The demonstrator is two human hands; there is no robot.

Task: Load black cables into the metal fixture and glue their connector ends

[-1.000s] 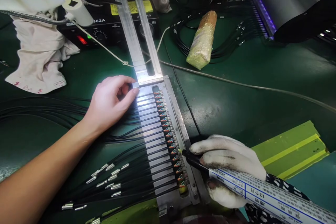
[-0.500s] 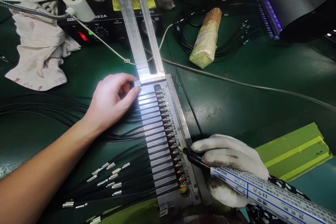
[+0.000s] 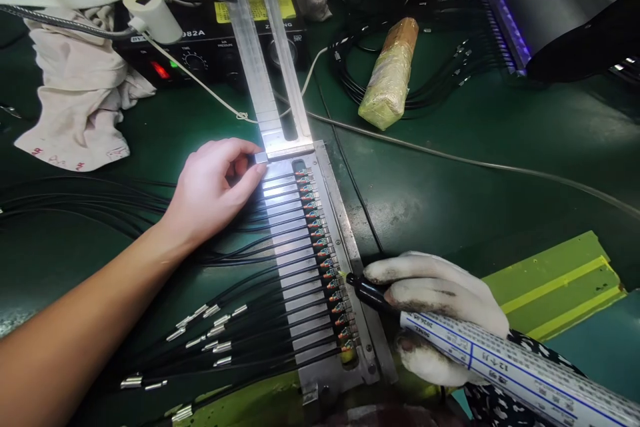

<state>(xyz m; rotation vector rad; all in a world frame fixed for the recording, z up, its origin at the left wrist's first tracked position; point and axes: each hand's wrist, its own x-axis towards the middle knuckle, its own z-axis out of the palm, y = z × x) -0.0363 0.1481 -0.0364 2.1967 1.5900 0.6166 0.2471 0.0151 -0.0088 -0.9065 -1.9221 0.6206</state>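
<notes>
A long metal fixture (image 3: 285, 233) lies across the mat, a row of black cables (image 3: 295, 277) laid side by side over it. Their stripped ends, with small orange and green wires (image 3: 330, 273), sit in line along its slot. Bare, my left hand (image 3: 215, 180) pinches a small metal tab at the fixture's upper left edge between thumb and fingers. In a smudged white glove, my right hand (image 3: 445, 293) is wrapped round a labelled dispensing syringe (image 3: 500, 360) with a black front. Its thin yellow-green tip points at the wire ends about midway down the row.
Behind the fixture stands a black controller box (image 3: 200, 57) with a lit red switch. A film-wrapped block (image 3: 390, 73) and a grey machine with violet light (image 3: 565, 7) are at the back right. White cloth (image 3: 75, 93) lies left; a thin hose (image 3: 450, 159) crosses the mat.
The syringe tip has shifted slightly up and left along the row of wire ends. My left hand keeps its grip on the fixture's tab, and the view has moved slightly.
</notes>
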